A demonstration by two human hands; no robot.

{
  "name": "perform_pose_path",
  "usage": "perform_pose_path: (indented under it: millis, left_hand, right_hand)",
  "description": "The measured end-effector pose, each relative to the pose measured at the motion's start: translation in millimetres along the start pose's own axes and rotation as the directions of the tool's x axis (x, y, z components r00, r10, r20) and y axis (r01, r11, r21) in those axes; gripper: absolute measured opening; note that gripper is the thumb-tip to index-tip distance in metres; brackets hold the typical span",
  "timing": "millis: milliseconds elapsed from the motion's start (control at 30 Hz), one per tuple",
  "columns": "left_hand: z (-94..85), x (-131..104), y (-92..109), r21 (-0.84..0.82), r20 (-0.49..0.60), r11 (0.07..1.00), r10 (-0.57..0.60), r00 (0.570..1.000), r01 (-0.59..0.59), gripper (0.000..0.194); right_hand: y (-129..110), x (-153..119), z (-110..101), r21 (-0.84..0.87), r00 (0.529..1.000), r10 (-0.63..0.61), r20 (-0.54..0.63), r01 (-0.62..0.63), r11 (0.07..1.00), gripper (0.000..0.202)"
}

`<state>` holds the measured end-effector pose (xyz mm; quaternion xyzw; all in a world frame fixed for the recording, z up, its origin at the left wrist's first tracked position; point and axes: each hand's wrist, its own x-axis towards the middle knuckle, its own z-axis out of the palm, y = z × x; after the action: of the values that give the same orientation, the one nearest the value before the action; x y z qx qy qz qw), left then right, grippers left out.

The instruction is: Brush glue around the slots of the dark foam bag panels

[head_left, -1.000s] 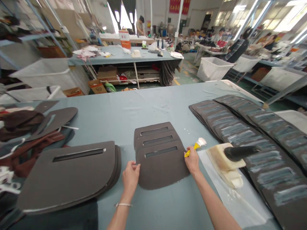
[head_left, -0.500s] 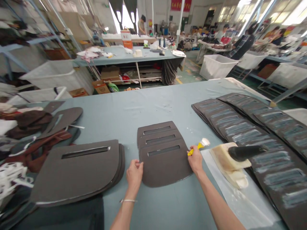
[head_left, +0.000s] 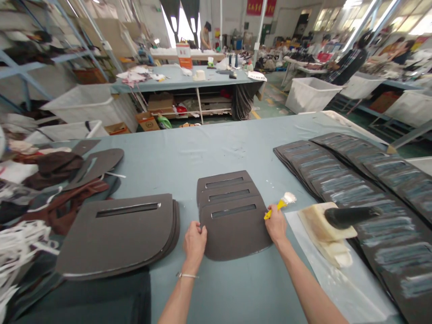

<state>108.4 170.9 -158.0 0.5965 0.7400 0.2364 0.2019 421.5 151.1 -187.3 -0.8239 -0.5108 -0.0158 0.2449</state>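
Several dark slotted panels [head_left: 236, 234] lie overlapped in the middle of the blue-green table, their slots showing one above another. At the left edge of the front panel is my left hand [head_left: 195, 240], its fingers curled and closed on that edge. My right hand [head_left: 277, 225] touches the panel's right edge and holds a yellow brush [head_left: 278, 208], whose white-coated bristles point up and right. To the left rests a thick stack of similar panels [head_left: 118, 238]. A cream block [head_left: 317, 220] with a black cylinder [head_left: 351, 217] on it stands right of my right hand.
Rows of overlapped panels [head_left: 367, 202] with whitish smears round their slots cover the right side. A plastic sheet [head_left: 340, 288] lies under the block. Cloth scraps [head_left: 54, 166] crowd the left. Beyond the table are white bins [head_left: 312, 94], another table [head_left: 162, 83] and people.
The whole view has shifted slightly, so most things appear a little farther right. Both hands remain at the edges of the middle panels, and the brush is still in my right hand.
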Motion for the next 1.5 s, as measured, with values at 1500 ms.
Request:
perform_pose_path:
  millis: [1500]
  left_hand:
    - [-58.1, -188.8, -114.7, 0.035, 0.324, 0.961, -0.271, 0.906, 0.275, 0.045]
  right_hand:
    - [-9.2, -232.7, -65.8, 0.443, 0.923, -0.371, 0.107, 0.29, 0.849, 0.011]
